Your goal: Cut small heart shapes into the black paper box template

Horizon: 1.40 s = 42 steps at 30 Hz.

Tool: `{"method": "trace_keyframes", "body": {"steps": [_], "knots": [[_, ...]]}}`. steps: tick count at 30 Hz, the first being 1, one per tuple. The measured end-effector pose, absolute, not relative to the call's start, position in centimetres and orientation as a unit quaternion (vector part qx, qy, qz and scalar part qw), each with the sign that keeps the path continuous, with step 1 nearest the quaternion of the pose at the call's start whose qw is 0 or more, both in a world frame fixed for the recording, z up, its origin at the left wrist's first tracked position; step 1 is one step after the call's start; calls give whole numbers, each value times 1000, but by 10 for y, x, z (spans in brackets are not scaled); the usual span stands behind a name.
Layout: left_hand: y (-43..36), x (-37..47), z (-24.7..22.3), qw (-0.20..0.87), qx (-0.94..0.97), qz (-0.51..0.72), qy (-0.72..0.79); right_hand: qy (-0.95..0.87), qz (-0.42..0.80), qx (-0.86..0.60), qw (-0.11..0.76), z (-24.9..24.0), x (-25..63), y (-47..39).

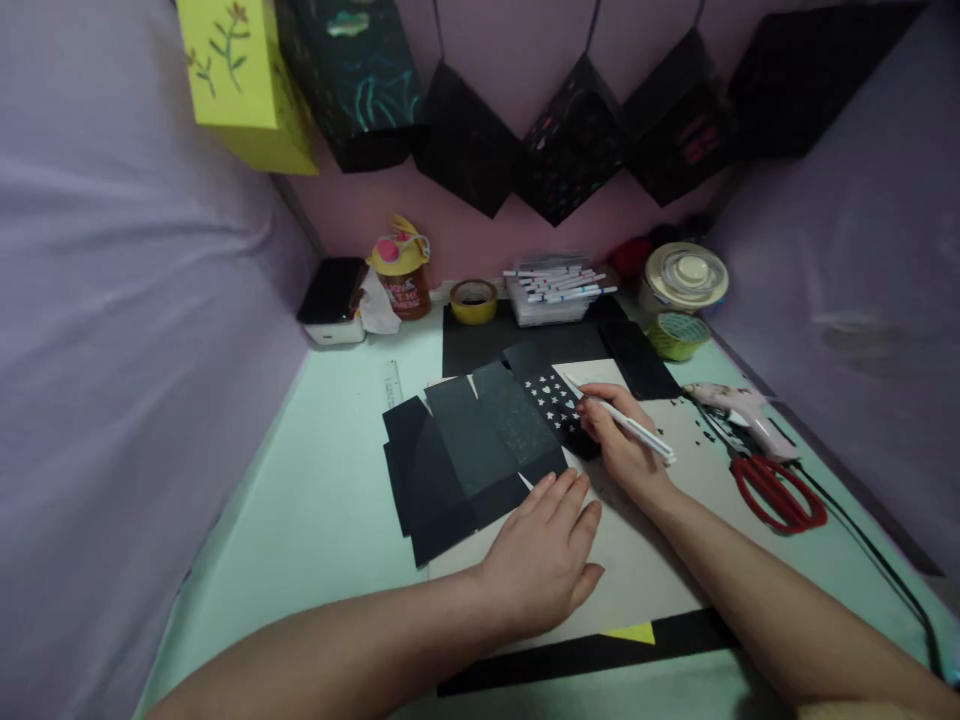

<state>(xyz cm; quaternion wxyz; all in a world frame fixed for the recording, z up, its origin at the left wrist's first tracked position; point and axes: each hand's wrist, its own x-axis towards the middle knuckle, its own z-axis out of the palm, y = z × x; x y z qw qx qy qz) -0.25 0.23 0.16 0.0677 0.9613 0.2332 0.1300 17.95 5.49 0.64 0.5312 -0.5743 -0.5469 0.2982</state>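
Observation:
My right hand (pixel 619 440) is closed around a slim white pen-shaped craft knife (pixel 637 430), its tip toward the black card panel with cut-out stars and hearts (pixel 551 400). Pale backing shows through those small holes. Flat on the work surface, my left hand (pixel 544 550) has its fingers stretched out at the lower edge of the black card. To the left of the cut-outs spreads the rest of the black card shape (pixel 435 480), with a greyer panel (pixel 484 425) in its middle. A pale board (pixel 637 570) lies underneath.
Red-handled scissors (pixel 776 495) and a glue gun (pixel 742 410) with its cord lie at right, near black scraps (pixel 703 430). Behind are markers (pixel 559 280), tape rolls (pixel 474 300) (pixel 679 335) and a phone (pixel 637 355). Black paper boxes (pixel 574 140) hang above.

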Motion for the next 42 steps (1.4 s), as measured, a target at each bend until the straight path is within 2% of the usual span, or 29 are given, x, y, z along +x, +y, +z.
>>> {"method": "trace_keyframes", "body": {"steps": [10, 23, 26, 30, 32, 42], "knots": [[0, -2, 11, 19, 969, 188, 161, -538, 326, -547, 552, 17, 174, 51], [0, 0, 10, -45, 925, 121, 357, -567, 292, -543, 546, 20, 174, 48], [-1, 1, 8, -45, 923, 106, 368, -610, 230, -564, 506, 22, 187, 55], [-1, 0, 4, -43, 926, 105, 360, -689, 148, -587, 399, 21, 210, 65], [-1, 0, 1, -42, 928, 112, 352, -698, 140, -589, 382, 20, 216, 67], [-3, 1, -1, -40, 935, 100, 338, -690, 186, -531, 456, 34, 205, 57]]}}
